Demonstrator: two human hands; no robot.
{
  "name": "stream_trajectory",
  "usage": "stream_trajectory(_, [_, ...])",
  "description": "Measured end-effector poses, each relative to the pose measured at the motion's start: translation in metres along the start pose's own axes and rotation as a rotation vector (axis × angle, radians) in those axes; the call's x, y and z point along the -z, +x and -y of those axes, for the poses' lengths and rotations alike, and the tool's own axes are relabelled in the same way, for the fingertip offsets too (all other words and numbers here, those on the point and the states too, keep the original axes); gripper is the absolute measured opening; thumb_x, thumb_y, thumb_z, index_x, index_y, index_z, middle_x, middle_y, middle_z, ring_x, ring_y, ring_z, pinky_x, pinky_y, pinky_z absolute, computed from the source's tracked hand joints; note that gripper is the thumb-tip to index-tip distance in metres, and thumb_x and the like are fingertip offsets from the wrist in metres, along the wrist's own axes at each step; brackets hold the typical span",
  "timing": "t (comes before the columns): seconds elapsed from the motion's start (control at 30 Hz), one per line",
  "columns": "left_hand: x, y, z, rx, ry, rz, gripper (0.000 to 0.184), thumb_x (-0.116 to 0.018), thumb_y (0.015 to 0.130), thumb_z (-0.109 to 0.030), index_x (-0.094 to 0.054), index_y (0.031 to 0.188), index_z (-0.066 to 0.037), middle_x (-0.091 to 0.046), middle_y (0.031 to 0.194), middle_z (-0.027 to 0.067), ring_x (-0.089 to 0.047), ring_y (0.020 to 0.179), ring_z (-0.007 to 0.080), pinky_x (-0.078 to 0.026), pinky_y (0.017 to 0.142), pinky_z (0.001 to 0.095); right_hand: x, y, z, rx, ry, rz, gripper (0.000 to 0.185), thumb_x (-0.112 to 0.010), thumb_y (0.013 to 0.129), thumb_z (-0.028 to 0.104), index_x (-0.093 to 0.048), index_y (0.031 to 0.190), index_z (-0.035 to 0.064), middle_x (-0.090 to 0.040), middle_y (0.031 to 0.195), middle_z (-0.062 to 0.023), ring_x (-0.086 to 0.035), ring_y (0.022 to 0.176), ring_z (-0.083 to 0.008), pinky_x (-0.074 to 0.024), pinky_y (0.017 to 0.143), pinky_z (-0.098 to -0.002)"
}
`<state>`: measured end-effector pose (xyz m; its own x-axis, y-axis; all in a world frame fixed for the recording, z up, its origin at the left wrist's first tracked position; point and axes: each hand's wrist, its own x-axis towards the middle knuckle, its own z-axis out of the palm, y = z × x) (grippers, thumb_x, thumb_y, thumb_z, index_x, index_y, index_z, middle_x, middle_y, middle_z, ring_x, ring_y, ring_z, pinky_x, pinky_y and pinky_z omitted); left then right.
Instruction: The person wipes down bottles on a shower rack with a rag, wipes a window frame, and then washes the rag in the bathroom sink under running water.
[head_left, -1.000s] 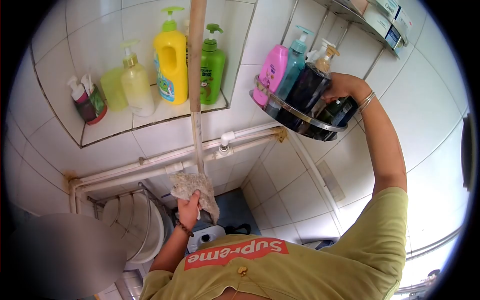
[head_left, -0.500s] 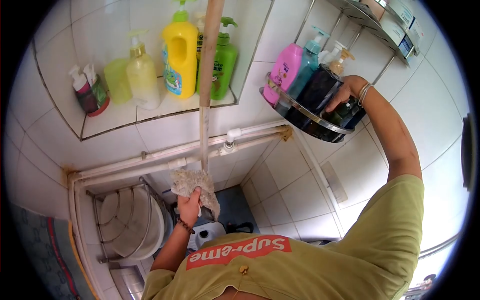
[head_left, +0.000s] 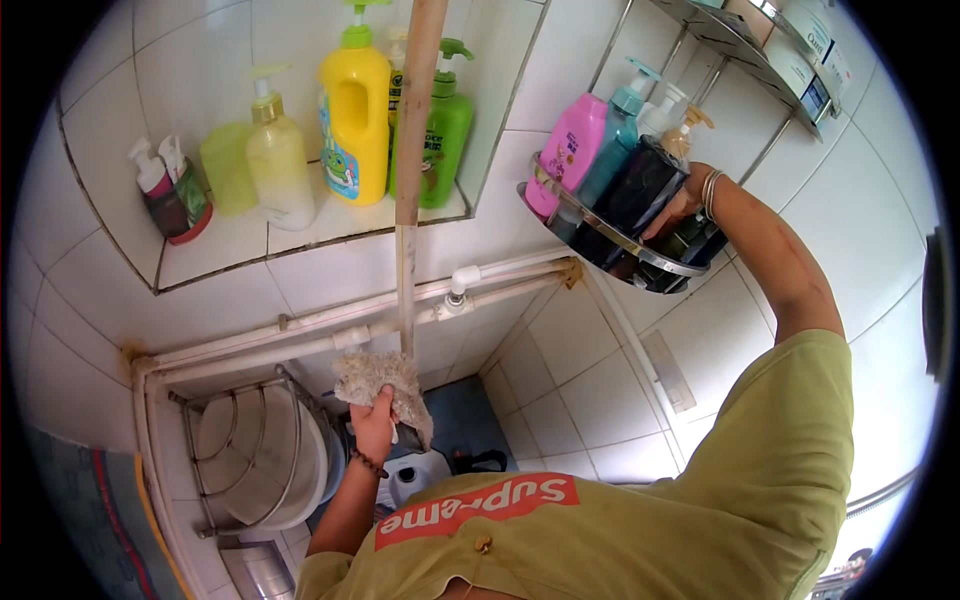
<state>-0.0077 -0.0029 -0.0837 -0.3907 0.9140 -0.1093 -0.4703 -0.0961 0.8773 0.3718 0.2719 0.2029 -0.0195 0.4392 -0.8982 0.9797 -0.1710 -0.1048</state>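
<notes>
Your left hand (head_left: 373, 425) pinched a shaggy cloth (head_left: 367, 376) at the lower end of the wooden pole (head_left: 419, 100), while your right hand (head_left: 684, 206) was inside the metal corner rack (head_left: 620, 242) beside the black bottle (head_left: 640, 182); whether its fingers (head_left: 661, 216) were spread or closed could not be told. A pink bottle (head_left: 570, 150) stood in the same rack.

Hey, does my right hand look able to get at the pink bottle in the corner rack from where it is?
Probably not directly: the black pump bottle and teal pump bottle stand between your right hand and the pink bottle, so reaching over them seems needed.
</notes>
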Motion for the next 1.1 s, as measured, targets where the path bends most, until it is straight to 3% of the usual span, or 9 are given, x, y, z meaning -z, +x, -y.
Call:
stream_trajectory(0.13, [0.002, 0.001, 0.004, -0.009, 0.040, 0.009, 0.011, -0.053, 0.076, -0.010, -0.048, 0.083, -0.002, -0.050, 0.062, 0.0025, -0.042, 0.041, 0.0085, -0.035, 0.036, 0.0212, -0.021, -0.030, 0.026, -0.212, 0.185, 0.090, 0.050, -0.057, 0.073, 0.036, -0.045, 0.114, 0.0096, -0.040, 0.121, 0.0003, -0.034, 0.111, -0.0108, -0.0258, 0.093, -0.0226])
stream_trajectory(0.23, [0.003, 0.003, 0.008, 0.006, 0.045, 0.016, 0.011, -0.053, 0.076, -0.010, -0.048, 0.082, -0.002, -0.049, 0.061, 0.0024, -0.042, 0.040, 0.0086, -0.034, 0.036, 0.0214, 0.052, 0.034, -0.038, -0.048, -0.010, 0.148, 0.039, -0.050, 0.079, 0.032, -0.047, 0.112, 0.0109, -0.037, 0.123, 0.0012, -0.032, 0.113, -0.0090, -0.0259, 0.092, -0.0214])
stream_trajectory(0.3, [0.005, 0.005, 0.011, 0.013, 0.063, 0.024, 0.011, -0.053, 0.077, -0.011, -0.048, 0.081, -0.002, -0.049, 0.060, 0.0021, -0.042, 0.040, 0.0085, -0.034, 0.036, 0.0215, 0.104, 0.081, -0.086, 0.252, -0.314, 0.288, 0.033, -0.045, 0.082, 0.028, -0.048, 0.111, 0.0118, -0.036, 0.124, 0.0018, -0.030, 0.114, -0.0077, -0.0259, 0.092, -0.0206])
stream_trajectory(0.33, [0.006, 0.005, 0.011, 0.018, 0.077, 0.031, 0.011, -0.053, 0.077, -0.011, -0.048, 0.081, -0.002, -0.049, 0.059, 0.0018, -0.042, 0.039, 0.0084, -0.034, 0.035, 0.0217, 0.099, 0.082, -0.083, 0.252, -0.312, 0.291, 0.033, -0.045, 0.082, 0.028, -0.048, 0.111, 0.0118, -0.036, 0.124, 0.0018, -0.030, 0.114, -0.0077, -0.0259, 0.092, -0.0206])
stream_trajectory(0.4, [0.002, 0.004, 0.008, -0.010, 0.066, 0.021, 0.011, -0.053, 0.077, -0.011, -0.048, 0.080, -0.002, -0.048, 0.057, 0.0015, -0.042, 0.039, 0.0082, -0.034, 0.035, 0.0217, 0.089, 0.087, -0.073, -0.111, 0.202, -0.014, 0.023, -0.041, 0.083, 0.015, -0.054, 0.099, 0.0046, -0.050, 0.109, -0.0064, -0.045, 0.103, -0.0125, -0.0384, 0.083, -0.0227])
stream_trajectory(0.43, [0.001, 0.003, 0.007, -0.041, 0.053, 0.010, 0.011, -0.053, 0.077, -0.011, -0.048, 0.080, -0.002, -0.047, 0.056, 0.0012, -0.041, 0.039, 0.0081, -0.034, 0.035, 0.0217, 0.077, 0.075, -0.062, -0.170, 0.297, -0.092, 0.022, -0.041, 0.083, 0.015, -0.054, 0.098, 0.0044, -0.050, 0.108, -0.0066, -0.046, 0.102, -0.0127, -0.0386, 0.082, -0.0228])
stream_trajectory(0.53, [0.008, 0.006, 0.016, -0.014, 0.073, 0.015, 0.024, -0.058, 0.074, -0.017, -0.043, 0.090, -0.006, -0.046, 0.060, -0.0003, -0.040, 0.041, 0.0079, -0.034, 0.036, 0.0223, 0.056, 0.046, -0.041, -0.163, 0.252, -0.091, 0.022, -0.042, 0.083, 0.014, -0.054, 0.098, 0.0039, -0.051, 0.106, -0.0070, -0.047, 0.100, -0.0132, -0.0393, 0.081, -0.0231])
stream_trajectory(0.63, [0.005, 0.005, 0.013, -0.038, 0.054, -0.029, 0.010, -0.052, 0.076, -0.010, -0.048, 0.080, -0.001, -0.047, 0.057, 0.0015, -0.042, 0.039, 0.0079, -0.035, 0.035, 0.0212, 0.043, 0.031, -0.033, -0.170, 0.222, -0.071, 0.022, -0.042, 0.082, 0.014, -0.054, 0.097, 0.0034, -0.052, 0.104, -0.0075, -0.048, 0.098, -0.0137, -0.0400, 0.080, -0.0234])
stream_trajectory(1.1, [0.001, 0.015, 0.017, 0.008, -0.019, 0.006, 0.014, -0.050, 0.077, -0.007, -0.047, 0.090, -0.002, -0.050, 0.066, 0.0029, -0.043, 0.043, 0.0079, -0.035, 0.037, 0.0205, 0.038, 0.036, -0.038, -0.210, 0.195, -0.027, 0.019, -0.044, 0.080, 0.011, -0.054, 0.093, 0.0011, -0.055, 0.096, -0.0098, -0.052, 0.089, -0.0162, -0.0432, 0.074, -0.0248])
